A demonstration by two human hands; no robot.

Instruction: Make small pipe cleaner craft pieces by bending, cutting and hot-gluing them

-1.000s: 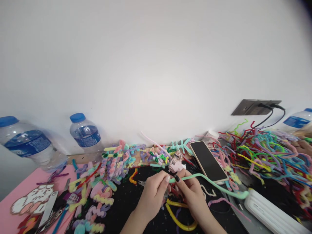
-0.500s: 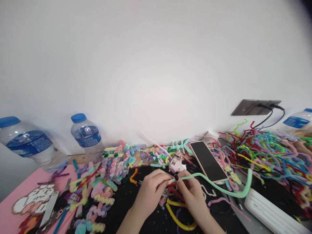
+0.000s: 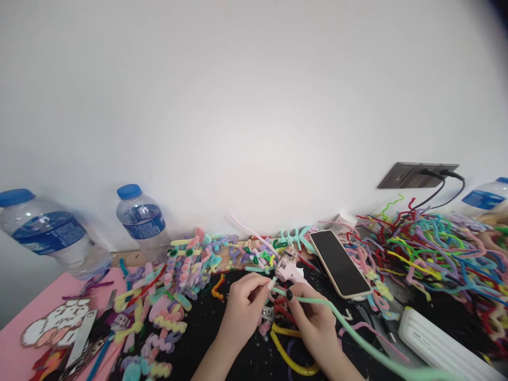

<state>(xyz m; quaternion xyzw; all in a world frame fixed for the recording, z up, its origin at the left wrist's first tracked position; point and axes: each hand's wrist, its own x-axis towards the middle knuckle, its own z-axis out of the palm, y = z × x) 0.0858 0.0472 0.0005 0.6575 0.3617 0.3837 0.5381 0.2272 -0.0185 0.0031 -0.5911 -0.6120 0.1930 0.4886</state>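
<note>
A long light-green pipe cleaner (image 3: 349,324) runs through my hands and trails off toward the lower right edge. My left hand (image 3: 246,309) pinches the short end, whose tip pokes up above the thumb and finger. A little to the right, my right hand (image 3: 315,317) grips the same strand between thumb and dark-nailed index finger. Just beyond the fingers lies a pale pink glue gun (image 3: 289,271). Below and between the hands are a yellow pipe cleaner loop (image 3: 289,360) and some red pieces (image 3: 282,309) on the black mat (image 3: 210,344).
Twisted pastel pipe cleaner pieces (image 3: 188,270) lie on the left, near scissors (image 3: 81,338) and two water bottles (image 3: 141,222). A phone (image 3: 341,264) rests on the right, before a large tangle of pipe cleaners (image 3: 440,254) and a white box-like device (image 3: 440,344).
The green pipe cleaner's free length has swung down and toward me on the right. My hands have moved slightly apart, and its short end now shows at my left fingertips.
</note>
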